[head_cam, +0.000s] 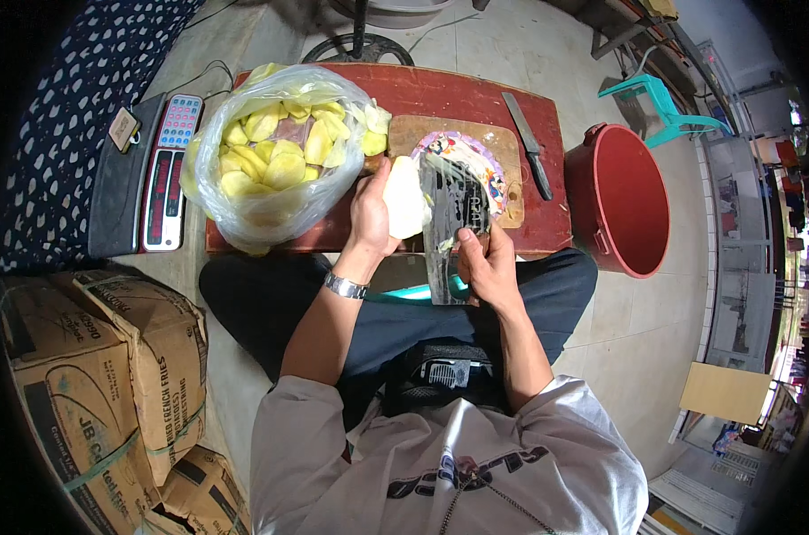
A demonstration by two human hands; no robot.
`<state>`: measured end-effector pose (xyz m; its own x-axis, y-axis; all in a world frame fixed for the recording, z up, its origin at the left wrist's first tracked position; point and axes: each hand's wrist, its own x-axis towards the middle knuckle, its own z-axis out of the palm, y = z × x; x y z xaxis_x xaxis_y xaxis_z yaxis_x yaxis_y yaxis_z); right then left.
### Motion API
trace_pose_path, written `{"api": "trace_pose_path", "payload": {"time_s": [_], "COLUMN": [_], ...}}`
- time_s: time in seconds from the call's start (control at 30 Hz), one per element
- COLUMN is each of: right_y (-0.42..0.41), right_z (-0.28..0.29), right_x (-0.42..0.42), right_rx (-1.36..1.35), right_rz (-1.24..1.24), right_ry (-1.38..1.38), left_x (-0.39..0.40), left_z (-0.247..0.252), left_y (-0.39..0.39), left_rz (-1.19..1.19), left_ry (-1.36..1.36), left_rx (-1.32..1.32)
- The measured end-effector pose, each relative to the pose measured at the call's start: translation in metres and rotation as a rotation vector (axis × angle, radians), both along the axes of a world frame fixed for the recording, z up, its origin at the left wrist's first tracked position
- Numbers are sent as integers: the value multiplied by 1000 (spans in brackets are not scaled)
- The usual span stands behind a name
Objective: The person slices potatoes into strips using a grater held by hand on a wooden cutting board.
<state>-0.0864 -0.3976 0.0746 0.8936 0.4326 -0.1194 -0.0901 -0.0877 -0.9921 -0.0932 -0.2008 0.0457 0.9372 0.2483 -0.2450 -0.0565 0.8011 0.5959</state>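
My left hand holds a large, pale, peeled piece of produce upright by its left side. Just right of it, my right hand grips a long, flat, glossy tool, its thumb pressed on the face. Pale bits cling to that tool, and its exact kind I cannot tell. Behind it lies a colourful printed plate, partly hidden, on a wooden cutting board. Left of my hands, an opened clear plastic bag holds many yellow-green slices.
Everything stands on a low red table. A black-handled knife lies at its right, beside a red bucket. A digital scale stands at left, above cardboard boxes. A teal plastic stool is at far right.
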Motion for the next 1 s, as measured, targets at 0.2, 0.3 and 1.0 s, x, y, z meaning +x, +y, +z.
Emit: {"api": "trace_pose_path", "payload": {"time_s": [0.2,0.3,1.0], "right_y": [0,11,33], "right_z": [1,8,15], "right_x": [3,12,-32], "right_rx": [27,40,-609], "right_rz": [20,14,318], "right_ry": [29,1,-918], "left_x": [2,-2,3], "left_z": [-2,-12,-29], "left_y": [-7,-23,14], "left_rz": [41,-55,366], "left_ry": [-4,-25,-252], "left_rx": [-46,-19,-301]}}
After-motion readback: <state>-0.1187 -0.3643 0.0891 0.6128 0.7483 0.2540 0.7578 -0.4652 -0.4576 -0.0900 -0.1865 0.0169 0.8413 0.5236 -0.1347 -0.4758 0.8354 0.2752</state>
